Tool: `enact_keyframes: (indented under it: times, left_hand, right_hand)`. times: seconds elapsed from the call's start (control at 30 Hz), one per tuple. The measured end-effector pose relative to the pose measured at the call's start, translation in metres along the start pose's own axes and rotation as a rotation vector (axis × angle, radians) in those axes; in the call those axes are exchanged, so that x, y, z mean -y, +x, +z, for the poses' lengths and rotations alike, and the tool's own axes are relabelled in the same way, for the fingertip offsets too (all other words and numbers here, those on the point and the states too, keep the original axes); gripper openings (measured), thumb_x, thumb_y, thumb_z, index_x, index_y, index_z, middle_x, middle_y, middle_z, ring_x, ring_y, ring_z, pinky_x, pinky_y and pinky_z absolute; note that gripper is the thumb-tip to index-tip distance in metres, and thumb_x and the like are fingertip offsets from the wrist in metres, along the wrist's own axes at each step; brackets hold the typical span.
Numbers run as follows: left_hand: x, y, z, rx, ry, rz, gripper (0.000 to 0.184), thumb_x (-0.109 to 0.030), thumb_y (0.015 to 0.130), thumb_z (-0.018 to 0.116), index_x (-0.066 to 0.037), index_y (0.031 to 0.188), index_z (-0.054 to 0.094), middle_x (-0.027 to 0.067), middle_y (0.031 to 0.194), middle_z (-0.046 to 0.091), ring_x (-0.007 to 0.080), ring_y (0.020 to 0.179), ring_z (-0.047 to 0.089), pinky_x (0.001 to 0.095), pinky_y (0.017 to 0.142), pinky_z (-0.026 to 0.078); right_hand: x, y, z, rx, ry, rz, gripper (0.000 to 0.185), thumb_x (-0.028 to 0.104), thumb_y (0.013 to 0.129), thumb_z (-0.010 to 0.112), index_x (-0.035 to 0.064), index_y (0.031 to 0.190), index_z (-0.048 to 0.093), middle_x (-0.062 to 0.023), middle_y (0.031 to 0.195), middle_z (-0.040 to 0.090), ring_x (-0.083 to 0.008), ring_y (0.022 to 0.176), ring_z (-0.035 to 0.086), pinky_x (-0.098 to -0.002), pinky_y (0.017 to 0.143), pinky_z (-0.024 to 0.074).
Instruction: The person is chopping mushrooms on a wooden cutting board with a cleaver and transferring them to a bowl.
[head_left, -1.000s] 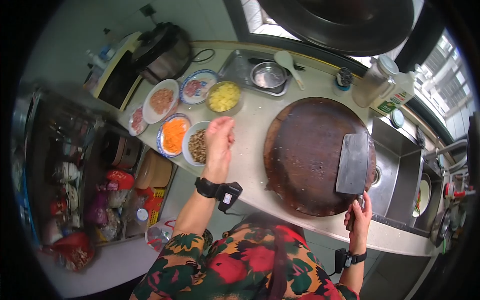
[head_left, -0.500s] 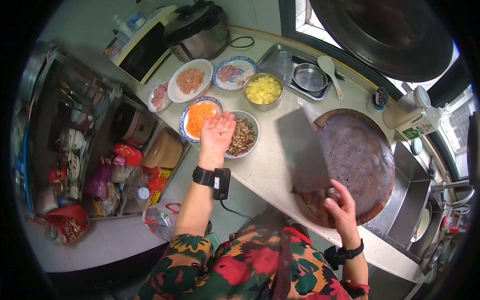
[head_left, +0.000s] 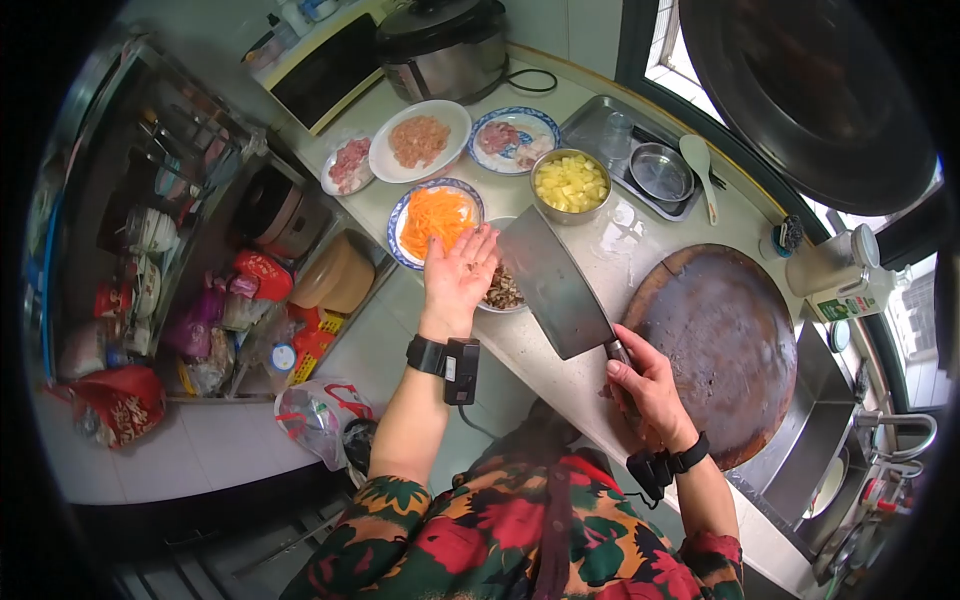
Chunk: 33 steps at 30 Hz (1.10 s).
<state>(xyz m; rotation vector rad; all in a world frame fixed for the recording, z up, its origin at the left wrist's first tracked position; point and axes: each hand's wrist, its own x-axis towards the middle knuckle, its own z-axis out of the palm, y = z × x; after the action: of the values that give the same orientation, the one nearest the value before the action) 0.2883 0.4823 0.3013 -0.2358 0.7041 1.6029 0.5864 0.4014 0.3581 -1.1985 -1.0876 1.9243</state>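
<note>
My right hand (head_left: 650, 388) is closed round the handle of a cleaver (head_left: 555, 288). Its broad dark blade points up and left and hides much of a bowl of chopped brown pieces, perhaps mushroom (head_left: 505, 291). Palm up and fingers stretched, my left hand (head_left: 461, 275) is by that bowl, close to the blade's tip; small bits stick to the palm. Just beyond its fingers lies a blue-rimmed plate (head_left: 396, 222) with shredded carrot (head_left: 435, 218). The round wooden chopping board (head_left: 715, 350) is right of the cleaver.
Behind are a metal bowl of yellow cubes (head_left: 571, 183), plates of minced meat (head_left: 420, 141) and raw meat (head_left: 352, 165), and a metal tray (head_left: 598, 112). A pressure cooker (head_left: 445, 55) stands at the back. The sink (head_left: 790, 440) is right; a loaded shelf rack (head_left: 200, 240) is left.
The cleaver has moved left from the chopping board's edge to over the bowl of brown pieces. My left hand stays open, palm up. The whole view has shifted slightly.
</note>
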Motion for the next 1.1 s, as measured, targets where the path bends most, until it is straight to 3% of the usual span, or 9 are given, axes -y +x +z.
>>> enact_keyframes:
  times: [0.07,0.1,0.17,0.47,0.57,0.67,0.8,0.97,1.1]
  left_hand:
    - [-0.013,0.036,-0.045,0.833,-0.242,-0.371,0.076,-0.060,0.091,0.028,0.001,0.137,0.022,0.0195,0.125,0.049,0.0335,0.121,0.042,0.0468,0.103,0.030]
    - [-0.008,0.024,-0.029,0.833,-0.244,-0.369,0.076,-0.060,0.091,0.028,0.001,0.137,0.022,0.0195,0.125,0.049,0.0335,0.121,0.042,0.0468,0.103,0.030]
    - [0.006,-0.019,0.026,0.211,0.319,0.048,0.084,-0.063,0.088,0.031,0.001,0.139,0.018,0.0200,0.129,0.046,0.0324,0.123,0.039,0.0458,0.105,0.027]
    - [-0.001,-0.034,0.023,0.162,0.416,-0.056,0.096,-0.069,0.084,0.032,0.005,0.141,0.011,0.0215,0.144,0.023,0.0321,0.130,0.029,0.0424,0.108,0.021]
    - [-0.002,-0.040,0.026,0.289,0.317,-0.117,0.085,-0.066,0.084,0.039,0.006,0.130,0.033,0.0228,0.134,0.039,0.0344,0.121,0.041,0.0438,0.101,0.032]
    - [-0.006,-0.048,0.026,0.075,0.421,-0.123,0.083,-0.064,0.086,0.038,0.007,0.130,0.033,0.0235,0.130,0.044,0.0343,0.120,0.043,0.0435,0.101,0.033]
    - [-0.009,-0.048,0.027,0.125,0.416,-0.057,0.077,-0.059,0.090,0.036,0.007,0.130,0.033,0.0240,0.127,0.046,0.0344,0.120,0.043,0.0439,0.101,0.034]
    - [0.001,-0.015,0.026,-0.186,0.014,0.180,0.063,-0.047,0.095,0.027,0.006,0.129,0.032,0.0220,0.132,0.041,0.0339,0.125,0.038,0.0473,0.104,0.030]
    - [0.006,-0.015,0.036,-0.160,-0.032,0.121,0.060,-0.044,0.097,0.022,0.007,0.126,0.033,0.0205,0.129,0.045,0.0339,0.121,0.043,0.0502,0.105,0.028]
  right_hand:
    - [0.007,0.001,0.005,-0.014,0.005,0.015,0.051,0.015,0.083,0.065,0.0098,0.131,0.046,0.0019,0.075,0.052,-0.0058,0.058,0.046,-0.0199,0.049,0.0369]
    - [0.015,0.000,0.009,0.018,0.015,0.047,0.051,0.014,0.084,0.064,0.0101,0.131,0.046,0.0022,0.074,0.051,-0.0054,0.058,0.046,-0.0200,0.049,0.0367]
    - [0.020,0.005,0.011,0.051,0.027,0.081,0.050,0.014,0.084,0.064,0.0103,0.131,0.047,0.0024,0.074,0.050,-0.0051,0.058,0.045,-0.0201,0.048,0.0365]
    - [0.016,0.016,0.009,0.003,-0.040,0.028,0.050,0.016,0.085,0.063,0.0110,0.132,0.046,0.0024,0.072,0.049,-0.0047,0.054,0.043,-0.0199,0.046,0.0363]
    - [0.019,0.020,0.012,0.034,-0.037,0.048,0.050,0.017,0.085,0.062,0.0110,0.132,0.045,0.0020,0.072,0.049,-0.0051,0.054,0.045,-0.0206,0.045,0.0369]
    - [0.015,0.026,0.006,-0.016,-0.137,0.036,0.049,0.017,0.086,0.061,0.0111,0.132,0.045,0.0014,0.072,0.050,-0.0056,0.053,0.046,-0.0214,0.044,0.0380]
    - [0.016,0.020,0.004,-0.055,-0.080,0.031,0.049,0.016,0.086,0.061,0.0102,0.132,0.044,0.0007,0.072,0.050,-0.0066,0.053,0.047,-0.0216,0.045,0.0392]
    - [0.003,0.001,0.008,0.060,0.121,-0.025,0.052,0.012,0.085,0.061,0.0074,0.133,0.042,-0.0032,0.073,0.053,-0.0102,0.053,0.050,-0.0230,0.044,0.0400]
    - [-0.012,0.000,0.004,0.142,0.162,-0.040,0.051,0.011,0.086,0.060,0.0084,0.133,0.041,-0.0056,0.071,0.053,-0.0130,0.052,0.050,-0.0243,0.045,0.0403]
